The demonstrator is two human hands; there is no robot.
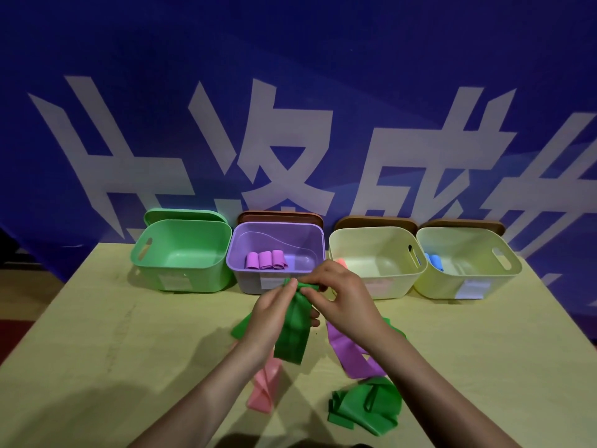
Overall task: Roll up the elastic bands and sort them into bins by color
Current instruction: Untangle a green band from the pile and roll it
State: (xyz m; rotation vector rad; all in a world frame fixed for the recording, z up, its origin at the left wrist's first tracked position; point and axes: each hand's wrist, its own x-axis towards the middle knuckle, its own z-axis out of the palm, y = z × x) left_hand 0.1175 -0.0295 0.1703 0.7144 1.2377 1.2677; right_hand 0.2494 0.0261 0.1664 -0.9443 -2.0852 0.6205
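Both hands hold a green elastic band (293,334) above the table. My left hand (271,313) grips its upper part from the left, and my right hand (342,299) pinches its top end, where a small roll sits. The rest of the band hangs down between my wrists. Loose bands lie below: a pink band (263,388), a purple band (353,355) and a crumpled green band (368,404). At the back stand a green bin (181,253), a purple bin (274,250) holding three purple rolls (265,260), and two pale yellow bins (376,260) (468,261).
The yellow-green table (113,334) ends at a blue banner wall behind the bins. A pink roll (340,262) shows in the left yellow bin, a blue roll (434,261) in the right one. Lids lean behind each bin.
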